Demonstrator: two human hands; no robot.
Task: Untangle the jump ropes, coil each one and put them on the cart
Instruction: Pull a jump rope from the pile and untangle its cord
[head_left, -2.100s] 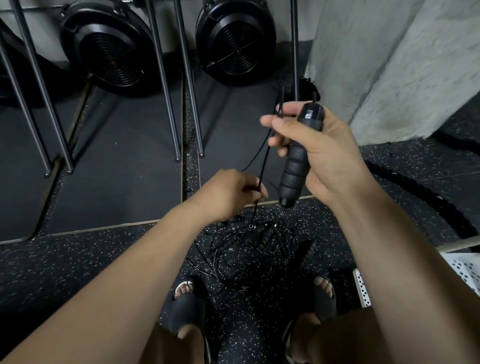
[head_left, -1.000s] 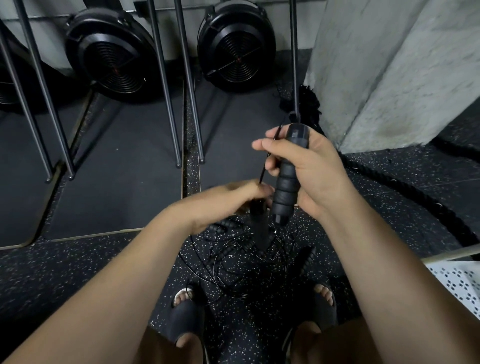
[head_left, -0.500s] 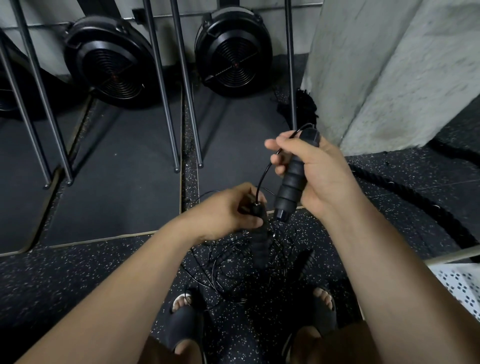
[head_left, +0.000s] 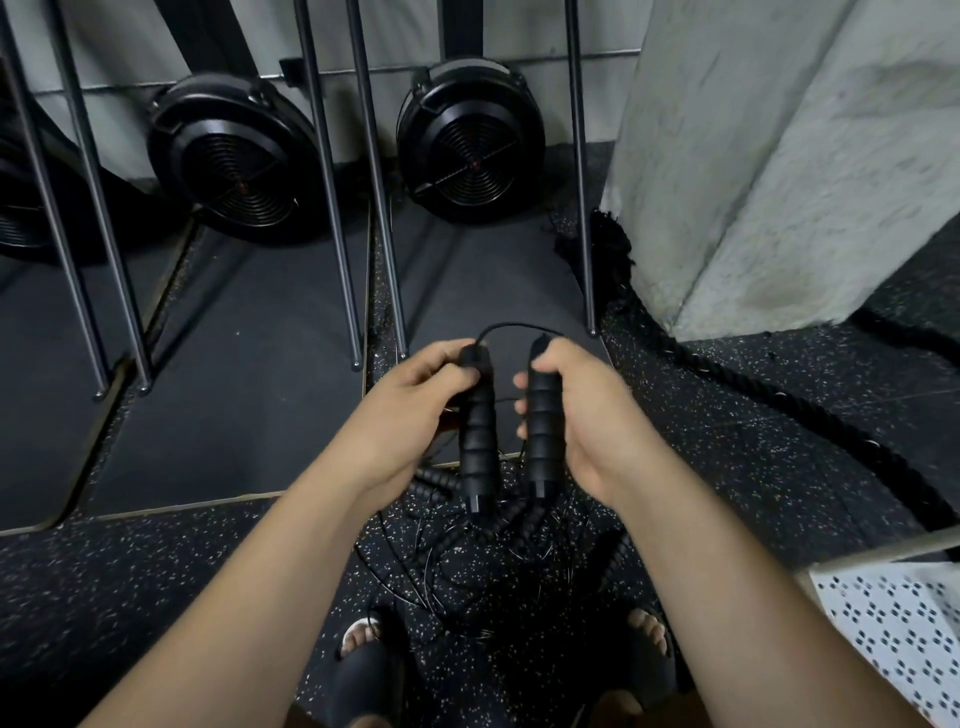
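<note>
L hand (head_left: 410, 400) curled round one black ribbed foam jump-rope handle (head_left: 479, 441), R hand (head_left: 576, 415) curled round a second ribbed handle (head_left: 542, 431) — both upright, side by side, not touching. Thin black cord (head_left: 514, 326) arcs between their tops. Tangled heap of black jump ropes (head_left: 488, 551) lies on the speckled black rubber floor (head_left: 156, 571) btwn the feet — white perforated cart corner (head_left: 893, 623) at lower right

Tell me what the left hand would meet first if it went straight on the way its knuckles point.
Probably the other handle, gripped by the right hand: the left hand, gripping its own handle, faces it across a narrow gap. Depth is unclear from one view.
</note>
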